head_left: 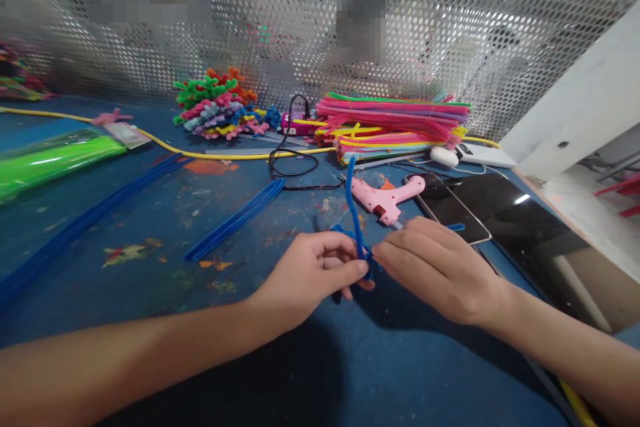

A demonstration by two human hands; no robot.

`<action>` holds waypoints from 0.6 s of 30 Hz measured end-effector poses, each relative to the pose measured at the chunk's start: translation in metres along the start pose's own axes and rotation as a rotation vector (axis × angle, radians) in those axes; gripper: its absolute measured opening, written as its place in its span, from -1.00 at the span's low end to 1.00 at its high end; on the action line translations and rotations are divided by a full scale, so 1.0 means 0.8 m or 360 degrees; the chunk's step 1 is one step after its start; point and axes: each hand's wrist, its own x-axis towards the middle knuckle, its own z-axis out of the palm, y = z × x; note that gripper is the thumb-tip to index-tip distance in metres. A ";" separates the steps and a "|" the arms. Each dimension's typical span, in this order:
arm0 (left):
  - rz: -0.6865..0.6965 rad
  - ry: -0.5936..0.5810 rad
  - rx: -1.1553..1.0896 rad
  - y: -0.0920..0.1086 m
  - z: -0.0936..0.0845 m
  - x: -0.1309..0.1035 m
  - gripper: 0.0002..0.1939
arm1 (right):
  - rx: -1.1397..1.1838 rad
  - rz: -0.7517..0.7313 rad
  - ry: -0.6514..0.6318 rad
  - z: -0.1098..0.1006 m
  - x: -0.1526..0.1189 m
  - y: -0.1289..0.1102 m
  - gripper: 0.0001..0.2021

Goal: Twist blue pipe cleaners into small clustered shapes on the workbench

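Observation:
Blue pipe cleaners (356, 213) are held between my two hands, one stem standing up and the rest bent and partly hidden by fingers. My left hand (325, 263) pinches them between thumb and fingers. From the other side, my right hand (435, 267) is closed on a blue pipe cleaner, and a blue end pokes out past its knuckles. Just beyond the hands lies a pink glue gun (385, 200) on its side, its glue stick reaching toward my right hand. To the left rests a small bundle of straight blue pipe cleaners (235, 220).
Longer blue stems (95, 217) and a green packet (55, 160) lie at left. Behind are bent colourful pipe cleaners (215, 107), a tall straight stack (390, 120), a black cable (300, 170) and a yellow cord (240, 156). A dark tablet (540, 233) lies right; perforated metal (280, 33) rises behind.

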 end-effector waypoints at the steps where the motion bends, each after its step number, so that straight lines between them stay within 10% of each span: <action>1: 0.0006 -0.0015 -0.0007 -0.001 0.000 0.000 -0.88 | 0.0009 0.0024 0.0010 0.002 -0.001 -0.001 -0.81; 18: 0.0254 0.0203 -0.0233 -0.001 0.002 0.000 -0.89 | 0.1124 0.0892 0.0343 0.017 0.008 -0.031 -0.82</action>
